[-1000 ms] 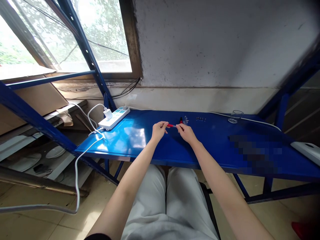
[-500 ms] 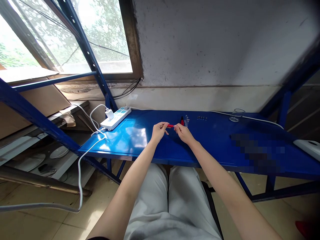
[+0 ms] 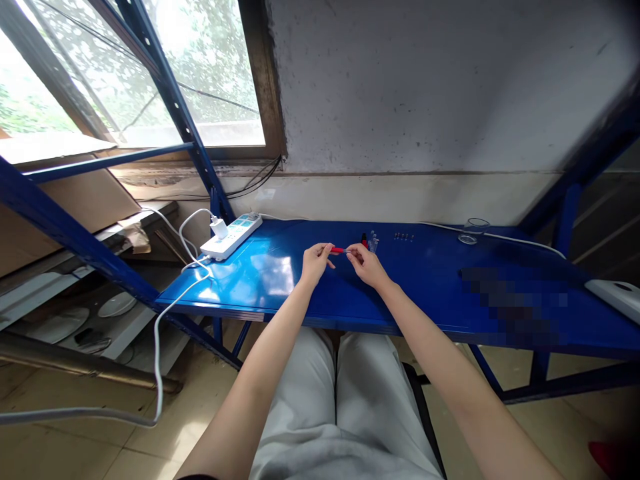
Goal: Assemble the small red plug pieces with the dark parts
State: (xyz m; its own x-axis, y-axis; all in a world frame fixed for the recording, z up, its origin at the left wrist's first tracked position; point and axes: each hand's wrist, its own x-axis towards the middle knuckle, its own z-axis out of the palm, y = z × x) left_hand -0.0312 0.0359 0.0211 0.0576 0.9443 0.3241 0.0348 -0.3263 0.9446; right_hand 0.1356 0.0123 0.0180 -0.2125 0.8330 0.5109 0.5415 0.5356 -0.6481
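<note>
Both of my hands meet over the middle of a blue metal table (image 3: pixel 430 287). My left hand (image 3: pixel 316 260) pinches one end of a small red pen-like tool (image 3: pixel 339 251). My right hand (image 3: pixel 367 263) pinches its other end, fingers closed. Just behind my right hand stand a small red and black piece and some clear plastic parts (image 3: pixel 371 241). A short row of tiny dark parts (image 3: pixel 403 236) lies further back on the table.
A white power strip (image 3: pixel 231 236) with a plugged charger and white cable lies at the table's left rear. A clear glass (image 3: pixel 473 230) and a white cable sit at the right rear, a white device (image 3: pixel 616 297) at the far right. Blue rack posts flank the table; plates lie low left.
My right hand has shifted slightly left, closer to my left hand, so less of the red tool shows between them. The view has barely moved.
</note>
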